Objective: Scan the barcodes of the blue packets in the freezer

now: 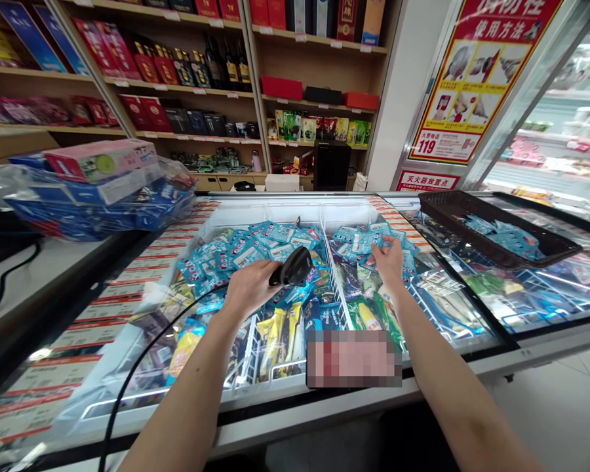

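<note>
My left hand is wrapped round the handle of a black barcode scanner, its head pointing right over a heap of small blue packets. A black cable trails from the scanner down to the lower left. On the right, my right hand pinches the edge of a blue packet with printed white labels. More such packets lie under and around those fingers, on the glass top of a chest freezer. Beneath the glass, yellow ice cream wrappers show in white wire baskets.
A flat object with a blurred surface lies at the freezer's front edge. To the right, a dark brown plastic tray holds several blue packets. Bagged boxes stand at left. Shelves line the back wall beside a red-and-yellow poster.
</note>
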`<control>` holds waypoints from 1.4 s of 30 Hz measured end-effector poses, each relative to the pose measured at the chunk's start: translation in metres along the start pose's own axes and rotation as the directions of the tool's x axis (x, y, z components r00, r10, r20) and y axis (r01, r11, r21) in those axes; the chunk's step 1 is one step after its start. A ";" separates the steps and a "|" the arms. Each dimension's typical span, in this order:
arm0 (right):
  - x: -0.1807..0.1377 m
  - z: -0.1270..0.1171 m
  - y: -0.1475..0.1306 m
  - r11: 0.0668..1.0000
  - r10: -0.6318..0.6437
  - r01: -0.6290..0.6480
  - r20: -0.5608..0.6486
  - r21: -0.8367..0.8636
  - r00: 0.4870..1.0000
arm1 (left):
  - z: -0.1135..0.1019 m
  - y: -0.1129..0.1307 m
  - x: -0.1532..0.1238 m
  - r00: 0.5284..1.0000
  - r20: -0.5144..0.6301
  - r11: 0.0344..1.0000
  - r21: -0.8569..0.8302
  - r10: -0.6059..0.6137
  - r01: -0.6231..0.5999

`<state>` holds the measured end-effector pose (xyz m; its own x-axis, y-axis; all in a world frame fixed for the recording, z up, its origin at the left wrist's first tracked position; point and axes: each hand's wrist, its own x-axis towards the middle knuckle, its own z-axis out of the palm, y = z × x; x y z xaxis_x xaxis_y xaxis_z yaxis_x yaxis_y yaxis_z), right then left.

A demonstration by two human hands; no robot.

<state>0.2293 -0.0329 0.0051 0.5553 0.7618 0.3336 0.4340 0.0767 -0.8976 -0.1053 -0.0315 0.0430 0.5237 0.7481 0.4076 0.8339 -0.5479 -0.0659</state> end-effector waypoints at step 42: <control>-0.049 0.053 -0.053 0.546 -0.481 0.828 0.856 0.126 0.187 | -0.009 -0.026 -0.008 0.968 -0.086 0.968 0.073 -0.234 0.240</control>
<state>0.1418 -0.0400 0.0212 -0.7128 0.6562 0.2476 0.6073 0.7540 -0.2503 -0.1327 -0.0266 0.0496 0.2970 0.8204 0.4887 0.9458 -0.3233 -0.0321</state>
